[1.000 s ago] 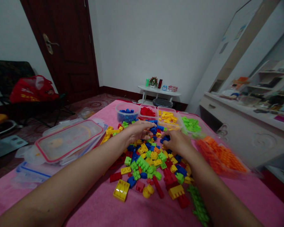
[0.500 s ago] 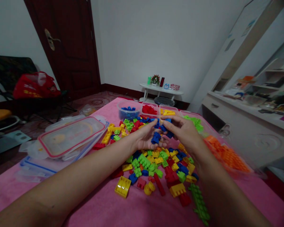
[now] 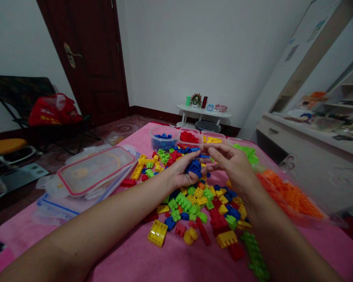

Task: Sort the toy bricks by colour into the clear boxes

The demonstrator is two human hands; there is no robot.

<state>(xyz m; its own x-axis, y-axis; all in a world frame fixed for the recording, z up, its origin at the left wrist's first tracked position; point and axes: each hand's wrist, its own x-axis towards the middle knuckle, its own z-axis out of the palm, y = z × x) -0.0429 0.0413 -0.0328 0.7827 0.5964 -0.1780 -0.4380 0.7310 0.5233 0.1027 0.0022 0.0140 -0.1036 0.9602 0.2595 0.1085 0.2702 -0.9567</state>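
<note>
**Blue bricks cupped in the left palm, right fingertips just beside them**

At the left edge of the pink-covered table [image 3: 126, 254] lies a stack of clear lids [image 3: 95, 170], well apart from both hands. The left hand [image 3: 181, 174] is raised above the loose pile of bricks [image 3: 200, 207] in the middle of the table. Its palm is turned up and to the right, with the fingers curled around a small clump of blue bricks [image 3: 194, 167]. The clump sits in the hollow of the palm. It is too jumbled to show a clear long axis.

The right hand [image 3: 237, 166] is just to the right of the clump, at the same height. Its fingers are stretched leftward so the fingertips [image 3: 213, 150] reach the upper right side of the clump, touching it or nearly so. I cannot tell whether thumb and forefinger pinch a brick of their own, because the gap between them is blurred. The left hand holds the blue bricks, and the right is near enough to meet them across the narrow space between the palms.

Along the far edge stand the tubs: blue [image 3: 164, 139], red [image 3: 189, 137], yellow [image 3: 213, 139] and green [image 3: 248, 153]. An orange-filled tub [image 3: 291, 196] lies by the right edge.
</note>
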